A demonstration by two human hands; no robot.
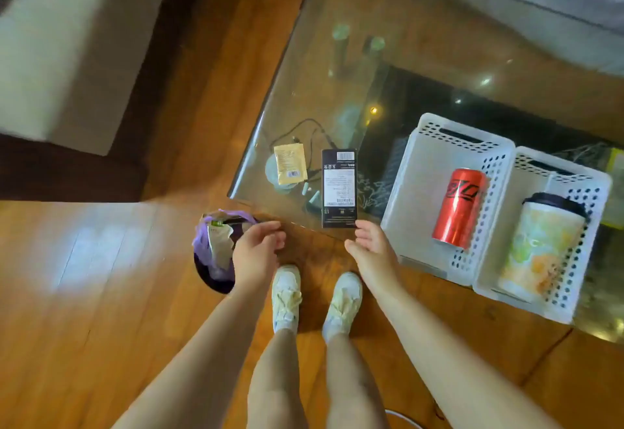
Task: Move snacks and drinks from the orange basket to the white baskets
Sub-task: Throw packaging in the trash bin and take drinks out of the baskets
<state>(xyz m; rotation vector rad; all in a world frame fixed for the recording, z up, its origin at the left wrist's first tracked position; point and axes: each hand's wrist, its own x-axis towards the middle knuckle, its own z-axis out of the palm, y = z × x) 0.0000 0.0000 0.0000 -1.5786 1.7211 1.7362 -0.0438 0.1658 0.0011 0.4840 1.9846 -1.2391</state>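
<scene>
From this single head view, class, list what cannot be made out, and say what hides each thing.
- Orange basket: not in the head view at all.
- Black box: its label print is too small to read.
- Bin with the purple liner: the left hand covers part of it, so its contents are unclear.
- Paper cup: its printed pattern is blurred.
- Red can: its far side faces the basket floor, unseen.
</scene>
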